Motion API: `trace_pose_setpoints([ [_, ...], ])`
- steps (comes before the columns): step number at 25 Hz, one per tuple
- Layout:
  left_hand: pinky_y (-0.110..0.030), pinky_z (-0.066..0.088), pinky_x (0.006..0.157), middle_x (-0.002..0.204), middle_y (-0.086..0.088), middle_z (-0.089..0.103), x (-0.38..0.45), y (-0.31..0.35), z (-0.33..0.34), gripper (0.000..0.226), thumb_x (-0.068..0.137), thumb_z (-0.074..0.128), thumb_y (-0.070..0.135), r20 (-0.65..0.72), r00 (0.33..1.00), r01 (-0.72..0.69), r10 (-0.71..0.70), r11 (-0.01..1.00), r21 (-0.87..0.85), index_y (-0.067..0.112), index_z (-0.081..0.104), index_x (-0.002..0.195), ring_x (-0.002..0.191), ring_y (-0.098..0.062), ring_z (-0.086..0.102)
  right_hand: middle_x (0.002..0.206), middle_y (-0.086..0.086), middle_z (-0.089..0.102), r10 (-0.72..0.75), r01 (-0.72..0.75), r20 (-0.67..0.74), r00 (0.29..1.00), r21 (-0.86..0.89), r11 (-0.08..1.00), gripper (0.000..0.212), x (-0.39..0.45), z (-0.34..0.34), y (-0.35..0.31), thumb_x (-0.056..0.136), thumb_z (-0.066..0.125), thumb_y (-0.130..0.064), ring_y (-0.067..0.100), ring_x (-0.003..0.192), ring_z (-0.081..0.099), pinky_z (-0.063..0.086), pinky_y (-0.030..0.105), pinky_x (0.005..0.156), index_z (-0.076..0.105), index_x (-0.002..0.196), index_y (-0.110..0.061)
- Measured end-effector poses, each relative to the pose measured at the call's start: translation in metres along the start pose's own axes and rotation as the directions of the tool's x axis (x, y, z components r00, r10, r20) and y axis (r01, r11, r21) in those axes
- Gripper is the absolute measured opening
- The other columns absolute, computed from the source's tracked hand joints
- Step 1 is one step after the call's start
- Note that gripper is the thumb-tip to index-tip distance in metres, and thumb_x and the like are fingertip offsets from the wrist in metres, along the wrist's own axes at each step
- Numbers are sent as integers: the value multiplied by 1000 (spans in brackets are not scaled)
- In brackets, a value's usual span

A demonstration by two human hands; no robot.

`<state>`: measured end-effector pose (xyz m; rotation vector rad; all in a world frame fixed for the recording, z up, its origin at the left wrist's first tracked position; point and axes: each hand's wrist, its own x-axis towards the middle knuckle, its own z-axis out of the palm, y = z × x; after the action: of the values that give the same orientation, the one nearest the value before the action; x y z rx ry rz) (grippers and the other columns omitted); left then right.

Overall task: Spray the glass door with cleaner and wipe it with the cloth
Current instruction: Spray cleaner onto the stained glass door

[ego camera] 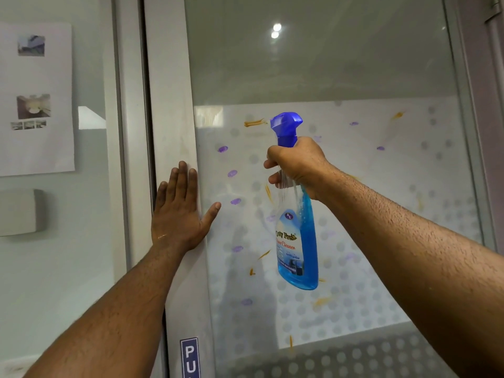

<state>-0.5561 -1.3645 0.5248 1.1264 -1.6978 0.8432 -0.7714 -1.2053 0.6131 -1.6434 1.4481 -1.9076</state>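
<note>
**A:** Status from the head view?

**B:** My right hand (pixel 296 166) is clenched round the neck of the spray bottle (pixel 298 236), held up in front of the glass door (pixel 354 186), nozzle toward the pane. My left hand (pixel 178 214) is open, fingers spread, flat against the door frame (pixel 174 118), thumb over the glass edge. Holding nothing.

**A:** Progress?

**B:** Early, I'd judge. Purple smudges (pixel 232 173) and orange streaks (pixel 255 122) sit all over the frosted band. No wet film or drips that I can make out, so I can't tell if any spray has landed. Wiping not started.

**A:** Cloth?

**B:** Not in view. I'll need it once the spraying is done.

**A:** Surfaces?

**B:** Glass is smooth, clear on top, with a frosted middle band dotted with round spots. Frame is pale, matte, flat-faced. Bottle is clear plastic, tapered, roughly half full of blue liquid, with a hard blue trigger head (pixel 286 126) and a printed label. Blue sign (pixel 190 357) low on the frame, partly cut off.
</note>
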Motion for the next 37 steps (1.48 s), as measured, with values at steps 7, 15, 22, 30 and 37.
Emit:
trace_pose_setpoints([
  [7,-39,-5,125,164,2,-25,0,3,1,91,88,9,76,-13,1000,1,-1,1000,-1,21,-18,156,152,-14,-20,101,9,59,26,-26,6,1000,57,998,44,0,-11,6,84,68,-17,18,65,68,58,31,62,48,122,-9],
  [15,-37,-5,125,163,4,-26,-2,1,0,92,88,10,77,-8,999,41,-41,999,-26,21,-17,156,151,-12,-20,102,11,63,79,-89,-175,981,-50,995,40,16,-85,27,83,67,-16,17,66,70,57,28,56,53,120,-7],
  [22,-36,-2,125,164,5,-25,-2,7,-1,94,87,8,79,0,999,54,-54,998,-25,21,-16,156,151,-11,-18,100,10,67,89,-146,-391,916,-119,982,30,29,-172,38,85,64,-15,17,67,70,53,27,52,57,112,-5],
  [30,-23,-20,116,164,5,-22,-1,9,-2,95,87,14,78,-32,998,55,-57,998,-42,20,-11,158,149,-8,-18,100,13,61,82,-224,-512,855,-221,949,33,30,-247,56,83,64,-11,22,70,70,54,32,56,51,113,-3],
  [37,-22,-22,115,160,12,-31,1,5,3,94,86,16,79,-35,998,54,-56,996,-66,26,-19,155,144,-2,-30,105,15,63,164,-330,-523,836,-241,913,33,13,-279,92,88,64,-12,22,75,67,53,30,59,53,117,1],
])
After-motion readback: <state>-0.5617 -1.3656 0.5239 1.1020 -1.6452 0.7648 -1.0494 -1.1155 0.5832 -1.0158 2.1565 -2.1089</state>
